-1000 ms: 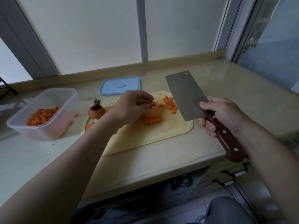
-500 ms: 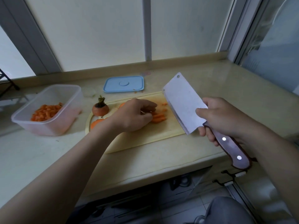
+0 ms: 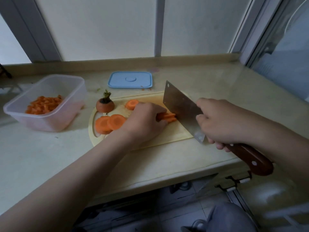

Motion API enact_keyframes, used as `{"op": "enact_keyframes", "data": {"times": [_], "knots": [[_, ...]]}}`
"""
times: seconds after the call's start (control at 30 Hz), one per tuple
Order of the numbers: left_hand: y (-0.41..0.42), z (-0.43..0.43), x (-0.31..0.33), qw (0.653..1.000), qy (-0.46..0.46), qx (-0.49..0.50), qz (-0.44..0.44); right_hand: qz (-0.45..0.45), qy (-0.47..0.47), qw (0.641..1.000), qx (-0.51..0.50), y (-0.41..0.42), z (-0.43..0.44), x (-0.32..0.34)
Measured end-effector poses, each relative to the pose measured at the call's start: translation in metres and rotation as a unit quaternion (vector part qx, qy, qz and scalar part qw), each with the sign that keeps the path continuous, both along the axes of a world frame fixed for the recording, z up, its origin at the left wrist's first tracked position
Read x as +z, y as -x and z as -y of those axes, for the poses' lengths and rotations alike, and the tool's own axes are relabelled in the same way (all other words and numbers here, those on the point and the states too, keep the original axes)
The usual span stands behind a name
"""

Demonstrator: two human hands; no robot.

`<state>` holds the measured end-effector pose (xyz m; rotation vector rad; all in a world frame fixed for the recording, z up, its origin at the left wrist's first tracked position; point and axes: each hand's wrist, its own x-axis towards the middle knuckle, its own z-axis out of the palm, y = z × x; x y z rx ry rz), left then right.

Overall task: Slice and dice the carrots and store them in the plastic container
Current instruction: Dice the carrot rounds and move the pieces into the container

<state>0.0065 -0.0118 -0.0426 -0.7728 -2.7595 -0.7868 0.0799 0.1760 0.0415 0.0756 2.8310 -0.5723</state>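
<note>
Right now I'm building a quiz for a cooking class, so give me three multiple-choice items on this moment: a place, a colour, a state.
1. Where does the blue lid lie?
A. on the floor
B. on the counter beyond the cutting board
C. on the windowsill
2. What colour is the handle of the cleaver?
A. reddish brown
B. white
C. green
3. What is the left hand doing?
A. hanging idle
B. lying flat, empty
C. holding down carrot strips
Answers: B, the lid lies flat behind the board's far edge; A, the riveted handle in the right hand is reddish brown; C, the hand is curled over the strips beside the blade.
</note>
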Motion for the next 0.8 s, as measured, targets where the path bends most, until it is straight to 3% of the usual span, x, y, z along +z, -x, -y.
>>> {"op": "enact_keyframes", "data": {"times": [0.3, 0.8], "knots": [[0.002, -0.01, 0.0, 0.999, 0.019, 0.038, 0.01, -0.001, 0.015, 1.0, -0.024, 0.007, 0.014, -0.003], [0.009, -0.005, 0.003, 0.999, -0.001, -0.026, 0.036, 0.015, 0.062, 0.997, -0.051, 0.009, 0.011, -0.008]]}}
